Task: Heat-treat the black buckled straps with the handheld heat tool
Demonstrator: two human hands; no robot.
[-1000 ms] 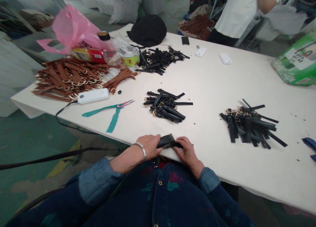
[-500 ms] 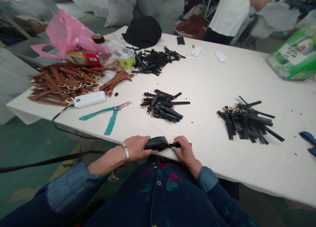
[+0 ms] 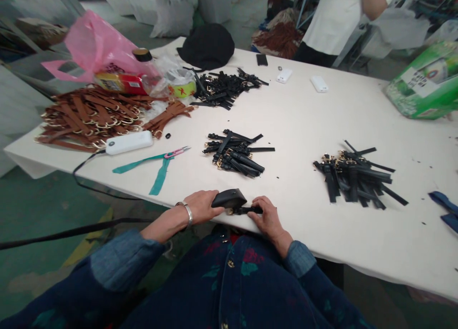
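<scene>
We have a narrow black strap (image 3: 246,210) pinched in our right hand (image 3: 267,217) at the table (image 3: 304,209) edge; it looks light and bendy, best held along its flat length. Our left hand (image 3: 201,206) grips a broader black piece (image 3: 228,198).

White table (image 3: 296,123) is bearing three black strap piles (image 3: 238,154): far, central, right. Brown straps (image 3: 84,114) are lying in a heap at left, a white device (image 3: 129,143) resting beside them. Pink snips (image 3: 175,152) are lying nearby; a black cap (image 3: 207,47) is occupying the far edge.
</scene>
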